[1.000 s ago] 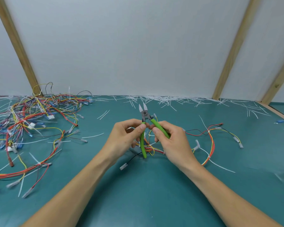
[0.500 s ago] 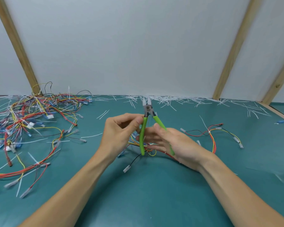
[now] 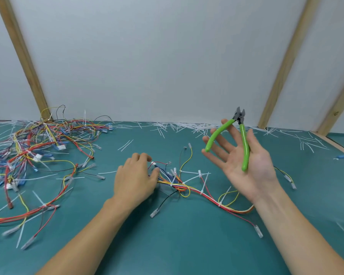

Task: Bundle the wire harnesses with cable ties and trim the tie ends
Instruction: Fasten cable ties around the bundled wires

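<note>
Wire harness: centre of frame, flat on the teal counter, several white cable ties round it with untrimmed tails sticking out.
Left hand: palm down at centre, fingers loosely curled, resting on the harness's left end.
Right hand: right of centre, raised, palm up, fingers spread wide.
Green-handled cutters: lying across the right palm and fingers, handles apart, blades pointing up.
Harness pile: left side of frame, tangled.
Trimmed tie ends: scattered along the counter's far edge.
</note>
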